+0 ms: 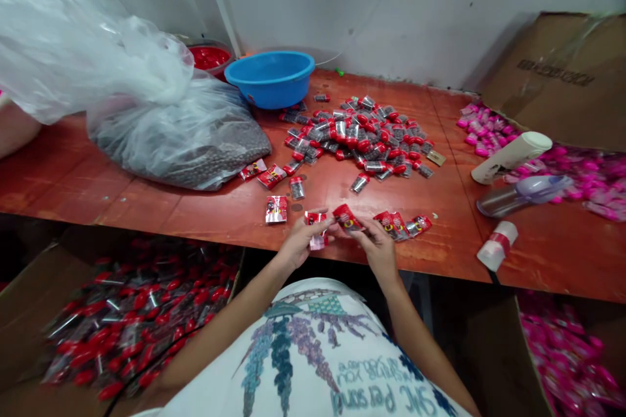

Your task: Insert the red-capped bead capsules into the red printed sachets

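Observation:
My left hand (295, 244) is closed on a small red-and-white packet (317, 241) at the table's front edge. Just to its right, my right hand (379, 248) pinches a red packet (345, 216), tilted, its upper face showing. A few more red packets (391, 224) lie beside my right hand, and another packet (276, 209) is flat to the left of my left hand. Beyond my hands a small clear bottle (297, 188) with a red cap and dark contents lies near a large heap of similar red-capped bottles (366, 136).
A clear plastic bag (180, 136) of dark beads stands at left, beside a blue basin (270, 81). Pink-capped pieces (562, 169), a white cylinder (511, 157) and a clear drinking bottle (521, 195) are at right. A box (29, 312) of red-capped bottles sits below.

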Demonstrator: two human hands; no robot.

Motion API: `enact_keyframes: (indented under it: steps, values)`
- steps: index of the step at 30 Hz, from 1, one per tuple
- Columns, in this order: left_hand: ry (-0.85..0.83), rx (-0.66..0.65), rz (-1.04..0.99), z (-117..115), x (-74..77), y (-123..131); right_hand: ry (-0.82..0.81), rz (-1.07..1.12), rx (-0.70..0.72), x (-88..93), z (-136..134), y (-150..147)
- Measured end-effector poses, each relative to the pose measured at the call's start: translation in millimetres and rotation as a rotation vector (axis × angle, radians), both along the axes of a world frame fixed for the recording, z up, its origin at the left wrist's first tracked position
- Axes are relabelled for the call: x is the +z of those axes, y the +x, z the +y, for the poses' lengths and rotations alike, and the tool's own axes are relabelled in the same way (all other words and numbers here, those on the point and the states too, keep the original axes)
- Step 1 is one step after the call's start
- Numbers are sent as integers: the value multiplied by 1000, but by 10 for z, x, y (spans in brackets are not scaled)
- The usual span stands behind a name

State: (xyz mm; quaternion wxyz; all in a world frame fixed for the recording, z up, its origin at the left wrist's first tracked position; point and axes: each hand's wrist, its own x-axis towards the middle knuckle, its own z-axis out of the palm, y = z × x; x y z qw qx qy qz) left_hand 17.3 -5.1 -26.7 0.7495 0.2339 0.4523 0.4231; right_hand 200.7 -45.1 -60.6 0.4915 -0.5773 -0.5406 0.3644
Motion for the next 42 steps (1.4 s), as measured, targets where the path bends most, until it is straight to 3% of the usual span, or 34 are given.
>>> enact_keyframes:
  steps: [4, 7, 11, 13, 16, 20, 22, 27, 30, 34, 38, 42]
  values:
    - [-74, 68, -71, 42, -36, -47, -54, -289, -210, -59, -41, 349]
    - [-83, 79, -74, 45, -61, -5, 8, -380, -254, 16, -74, 247]
    - [-43, 72, -81, 18, -80, 99, -20, -140, -4, 115, -9, -243]
    - [-11, 93, -78, 12, -83, 105, -32, -43, 49, 123, 77, -407]
    - [34, 118, -69, 24, -83, 41, -21, -66, 151, 128, 221, -430]
    - [23, 210, -13, 75, -96, -51, 13, -215, 344, 157, 445, -243]
    - [1, 286, -11, 114, -105, -74, 28, -342, 303, 163, 618, -131]
    - [-140, 383, -109, 221, -80, -131, -109, -809, -122, 112, 1135, 33]
    - [-260, 407, -167, 268, -29, -168, -141, -900, -21, 40, 1265, -34]
    - [-330, 463, -196, 311, 34, -208, -63, -721, 179, -21, 1055, -232]
    - [-344, 497, -234, 348, 20, -246, 88, -294, 167, 96, 556, -404]
    - [-325, 480, -262, 383, -59, -231, 204, -183, 189, 295, 185, -499]
